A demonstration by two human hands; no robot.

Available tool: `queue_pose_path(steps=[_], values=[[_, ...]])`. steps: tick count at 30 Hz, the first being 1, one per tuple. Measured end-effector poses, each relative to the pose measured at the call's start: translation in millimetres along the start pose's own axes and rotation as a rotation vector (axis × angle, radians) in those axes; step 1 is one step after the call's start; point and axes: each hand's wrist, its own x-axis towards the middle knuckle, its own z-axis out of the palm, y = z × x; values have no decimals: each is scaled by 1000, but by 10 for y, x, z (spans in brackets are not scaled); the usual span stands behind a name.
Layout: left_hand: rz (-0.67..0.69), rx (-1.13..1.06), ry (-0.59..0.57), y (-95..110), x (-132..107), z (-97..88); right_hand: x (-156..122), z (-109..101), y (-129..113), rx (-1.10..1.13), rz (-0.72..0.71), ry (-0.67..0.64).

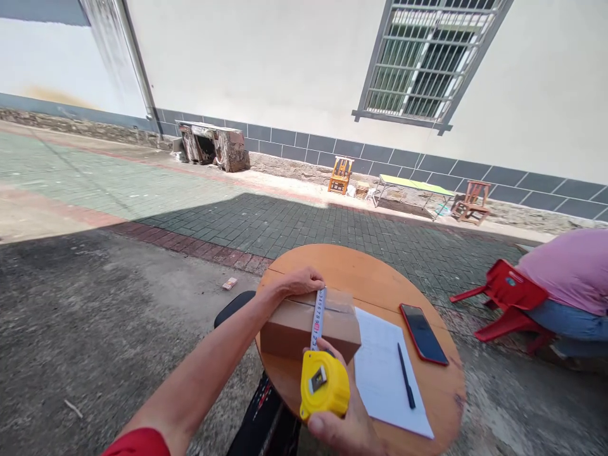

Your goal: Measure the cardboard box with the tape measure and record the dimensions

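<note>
A brown cardboard box (294, 326) sits on a round wooden table (370, 272). My left hand (297, 282) rests on the box's far edge, fingers pressed down on the end of a white measuring tape (317, 316) that runs across the box top. My right hand (344, 424) grips the yellow tape measure case (323, 383) at the box's near edge, thumb on the tape.
A white sheet of paper (382, 373) with a dark pen (406, 375) lies right of the box, beside a red-cased phone (422, 334). At the far right a person in a pink shirt (570, 269) sits on a red plastic chair (510, 294). Small chairs and a folding table line the wall.
</note>
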Motion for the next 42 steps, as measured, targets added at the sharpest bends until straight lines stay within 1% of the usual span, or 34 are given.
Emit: queue_pose_path(steps=[3, 7, 10, 12, 13, 15, 17, 18, 20, 22, 23, 25, 28, 30, 31, 33, 35, 36, 38, 40, 42], values=[[-6, 28, -1, 47, -14, 0, 20, -3, -5, 26, 41, -54], [-5, 76, 25, 161, -28, -18, 30, 14, 19, 32, -1, -43], [19, 109, 110, 280, -56, -74, 18, 14, 49, 2, -38, -37], [45, 127, 211, 375, -150, -110, -4, -20, 69, -26, -69, -32], [57, 135, 270, 424, -237, -114, -18, -55, 78, -37, -80, -24], [76, 152, 382, 511, -496, -66, -40, -163, 98, -43, -59, 13], [100, 184, 446, 565, -832, 63, -55, -321, 124, -31, 1, 59], [158, 256, 465, 574, -1001, 147, -63, -413, 144, -21, 42, 83], [237, 397, 431, 556, -1277, 313, -92, -600, 206, -3, 130, 131], [298, 488, 396, 503, -1404, 417, -139, -765, 298, 6, 195, 192], [311, 512, 392, 472, -1400, 431, -163, -830, 350, 6, 214, 220], [297, 547, 397, 413, -1265, 376, -187, -916, 443, -11, 240, 244], [188, 614, 376, 340, -838, 154, -122, -933, 491, -62, 310, 181], [122, 631, 393, 280, -488, -5, -41, -888, 430, -106, 321, 94], [95, 632, 407, 240, -316, -67, -4, -856, 373, -137, 294, 52], [52, 623, 410, 136, -14, -144, 46, -787, 216, -203, 194, 2], [35, 599, 384, 15, 183, -164, 81, -720, 29, -260, 78, 5], [33, 584, 374, -46, 230, -158, 104, -688, -67, -281, 32, 16], [32, 553, 383, -156, 218, -127, 193, -622, -248, -294, -8, 21], [22, 526, 434, -243, 92, -76, 354, -551, -399, -272, -4, 5], [0, 502, 502, -306, -88, -7, 579, -475, -513, -242, 11, -14]])
